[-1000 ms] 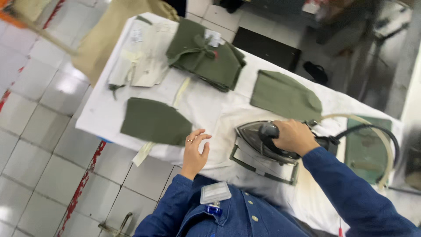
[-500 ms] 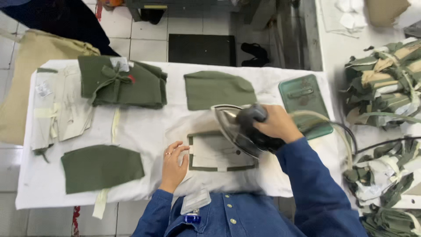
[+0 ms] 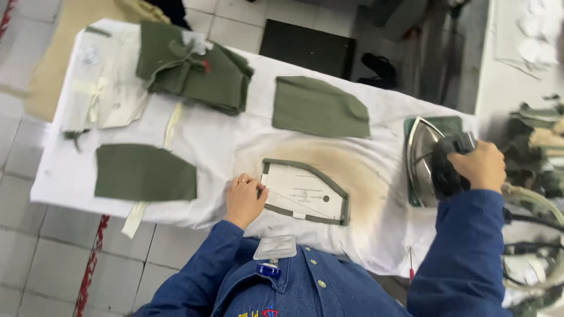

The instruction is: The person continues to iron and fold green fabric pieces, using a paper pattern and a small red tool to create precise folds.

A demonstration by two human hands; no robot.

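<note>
Far left: a pale cloth piece (image 3: 103, 94) lies flat at the left end of the white ironing table (image 3: 211, 141), with a strip of light tape (image 3: 138, 211) hanging over the near edge.
Left front: a flat olive fabric panel (image 3: 144, 173) lies near the table's front edge, well apart from both hands.
Left rear: a stack of folded olive pieces (image 3: 194, 67) sits toward the far side of the table.
Left hand: the left hand (image 3: 245, 198) rests on the table with fingers curled loosely, fingertips touching the left edge of the template piece; it presses rather than clasps, and nothing is closed inside the palm.
Centre: the template piece (image 3: 305, 192), a pale pattern card with olive fabric folded up around its edges, lies flat on a scorched brown patch of the cover, just to the right of the left hand and well apart from the iron.
Centre rear: a second olive panel (image 3: 320, 108) lies flat beyond the template piece.
Right: the iron (image 3: 424, 161) is tilted up so that its shiny soleplate faces left, over a green rest pad (image 3: 449, 124) at the right end of the table.
Right hand: the right hand (image 3: 482, 165) is wrapped tight around the iron's dark handle.
Far right: heaped olive and tan fabric (image 3: 537, 147) lies beside the table.
</note>
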